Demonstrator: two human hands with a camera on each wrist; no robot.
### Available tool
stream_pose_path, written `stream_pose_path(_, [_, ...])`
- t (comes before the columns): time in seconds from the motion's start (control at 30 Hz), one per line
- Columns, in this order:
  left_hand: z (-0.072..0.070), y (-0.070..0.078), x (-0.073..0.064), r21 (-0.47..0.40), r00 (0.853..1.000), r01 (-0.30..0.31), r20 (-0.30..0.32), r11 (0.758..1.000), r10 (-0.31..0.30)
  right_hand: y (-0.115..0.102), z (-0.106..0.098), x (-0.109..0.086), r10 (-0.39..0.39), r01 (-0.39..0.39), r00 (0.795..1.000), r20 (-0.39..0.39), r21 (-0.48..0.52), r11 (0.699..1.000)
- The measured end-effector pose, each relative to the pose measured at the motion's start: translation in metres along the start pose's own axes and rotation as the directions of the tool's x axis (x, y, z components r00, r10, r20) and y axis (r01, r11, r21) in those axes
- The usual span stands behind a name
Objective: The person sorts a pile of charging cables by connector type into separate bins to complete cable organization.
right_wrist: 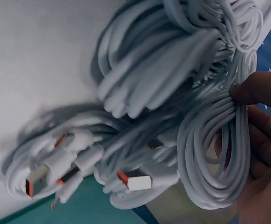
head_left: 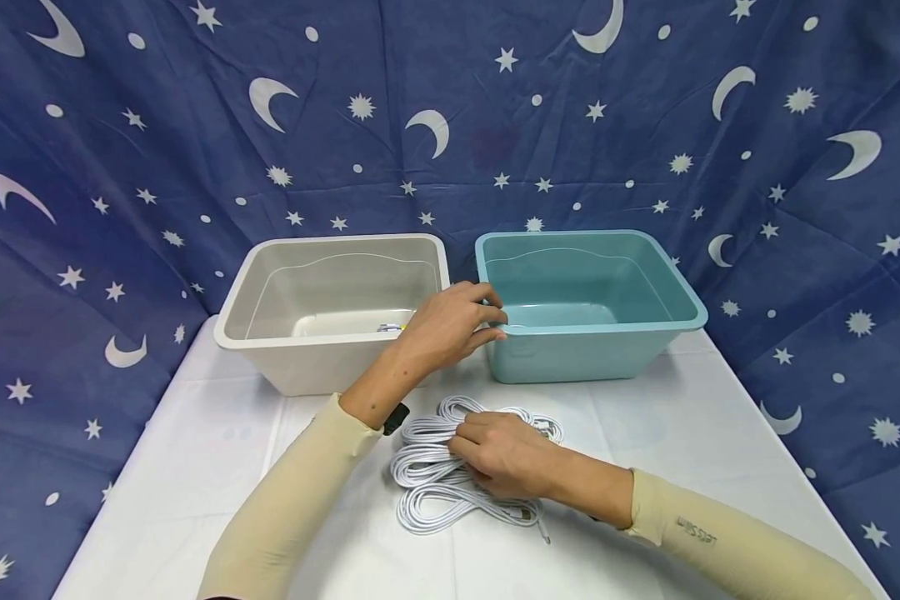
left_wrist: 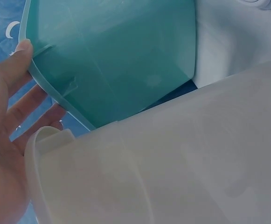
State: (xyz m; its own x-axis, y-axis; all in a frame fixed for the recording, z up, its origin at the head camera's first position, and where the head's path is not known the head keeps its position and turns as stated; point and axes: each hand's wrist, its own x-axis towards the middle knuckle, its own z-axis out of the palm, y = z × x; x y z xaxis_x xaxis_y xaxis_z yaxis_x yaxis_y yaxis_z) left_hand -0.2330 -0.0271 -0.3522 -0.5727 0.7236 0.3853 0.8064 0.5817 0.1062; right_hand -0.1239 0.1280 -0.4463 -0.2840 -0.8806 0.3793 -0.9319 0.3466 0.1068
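Note:
Several coiled white USB charging cables [head_left: 431, 462] lie in a pile on the white cloth. My right hand [head_left: 506, 457] is over the pile, and in the right wrist view its thumb and fingers pinch one coiled cable [right_wrist: 214, 158]. Metal USB plugs [right_wrist: 137, 182] show beside that coil. My left hand [head_left: 457, 325] hovers between the two bins, at the left rim of the teal bin [head_left: 592, 354]. In the left wrist view its fingers are loosely spread by that rim, with nothing visible in them; whether the thumb touches the rim I cannot tell.
Left of the teal bin stands an off-white bin [head_left: 315, 367], with a small item [head_left: 390, 327] partly visible inside. A bit of white [head_left: 516, 326] shows at the teal bin's near left corner. A blue star-and-moon curtain [head_left: 480, 142] hangs behind the table [head_left: 645, 433].

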Motion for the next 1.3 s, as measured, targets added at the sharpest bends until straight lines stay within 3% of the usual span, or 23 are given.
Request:
stream_pose_path(0.53, [0.000,-0.001,0.000,-0.003,1.000,-0.002,-0.001,1.000,0.002,0.002,-0.025,-0.004,0.000,0.004,0.997,-0.074,0.058,0.998])
stream_pose_path(0.8, [0.000,-0.001,0.000,-0.001,1.000,-0.004,0.001,1.000,0.004,0.000,-0.039,-0.008,0.057,-0.046,0.994,-0.089,0.128,0.991])
stream_pose_path(1.3, [0.000,-0.001,0.001,0.011,1.000,-0.011,-0.002,1.000,0.011,0.014,-0.072,-0.017,0.098,-0.081,0.989,-0.113,0.147,0.986])
